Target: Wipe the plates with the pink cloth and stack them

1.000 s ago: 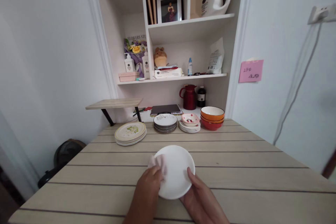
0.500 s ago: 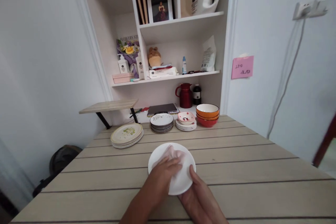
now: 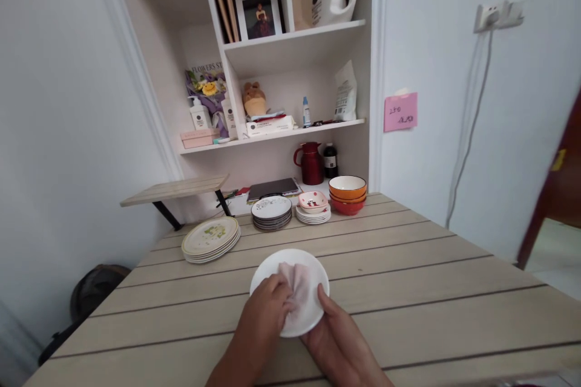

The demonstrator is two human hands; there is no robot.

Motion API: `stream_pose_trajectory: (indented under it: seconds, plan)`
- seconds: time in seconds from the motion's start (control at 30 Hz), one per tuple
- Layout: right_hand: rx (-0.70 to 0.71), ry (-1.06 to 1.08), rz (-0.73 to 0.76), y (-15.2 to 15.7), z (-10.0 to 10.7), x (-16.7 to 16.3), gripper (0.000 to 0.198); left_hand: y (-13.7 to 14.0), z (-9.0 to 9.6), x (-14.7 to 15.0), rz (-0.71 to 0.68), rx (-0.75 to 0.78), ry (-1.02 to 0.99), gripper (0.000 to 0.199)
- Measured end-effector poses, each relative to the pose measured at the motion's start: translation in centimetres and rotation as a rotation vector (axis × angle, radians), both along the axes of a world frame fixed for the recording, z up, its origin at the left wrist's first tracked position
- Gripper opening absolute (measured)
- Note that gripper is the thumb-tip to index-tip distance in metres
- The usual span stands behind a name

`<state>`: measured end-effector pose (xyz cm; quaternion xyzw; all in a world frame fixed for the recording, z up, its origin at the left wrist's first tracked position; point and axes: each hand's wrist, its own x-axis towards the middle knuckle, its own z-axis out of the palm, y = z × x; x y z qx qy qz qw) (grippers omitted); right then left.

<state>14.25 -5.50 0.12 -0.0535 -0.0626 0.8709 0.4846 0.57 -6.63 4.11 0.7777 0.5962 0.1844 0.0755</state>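
Note:
A white plate [image 3: 313,308] is held above the front middle of the wooden table [image 3: 408,290]. My right hand [image 3: 338,338] grips its lower right rim, thumb on top and the other fingers underneath. On the plate's face lies a pale pink cloth [image 3: 297,284], bunched into folds. My left hand [image 3: 267,308] pinches the cloth's left side with curled fingers, pressing it to the plate. Part of the plate's lower left is hidden behind my left hand.
Stacked plates [image 3: 211,236], dark-rimmed plates [image 3: 271,211], small plates [image 3: 313,216] under a square bowl [image 3: 313,201], and orange and red bowls [image 3: 347,193] line the table's back. Behind are a small raised stand [image 3: 177,189], a red jug [image 3: 311,163] and shelves [image 3: 295,33].
My left hand's fingers have gone from lying flat over the cloth to curling and pinching it. The cloth is bunched more toward the plate's middle. The camera view has turned slightly right.

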Motion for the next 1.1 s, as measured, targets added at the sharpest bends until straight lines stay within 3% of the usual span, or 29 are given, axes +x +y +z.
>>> stream_pose_trajectory:
  seconds: [0.13,0.23,0.43,0.63,0.83,1.1]
  plan:
    - [-0.045,0.013,-0.058,0.1,-0.4,-0.3,0.025,-0.4,-0.4,0.6,-0.133,0.096,-0.029,0.031]
    - [-0.051,-0.015,-0.099,0.2,-0.6,-0.5,0.023,0.6,-0.2,1.3,-0.157,0.117,0.037,0.036]
    - [0.012,-0.074,-0.07,0.1,-0.4,-0.2,0.03,2.7,0.0,1.6,0.119,0.244,0.232,0.031]
    - [0.073,-0.041,-0.056,-0.2,-0.6,0.0,0.041,0.8,-0.7,0.7,0.246,0.218,0.348,0.021]
    - [0.037,-0.055,-0.079,0.0,-1.3,0.0,0.037,-1.4,-1.3,1.9,0.145,0.105,0.184,0.036]
    - [-0.007,-0.069,-0.107,0.3,-1.0,0.0,0.03,1.2,-2.4,3.0,0.115,0.134,0.035,0.045]
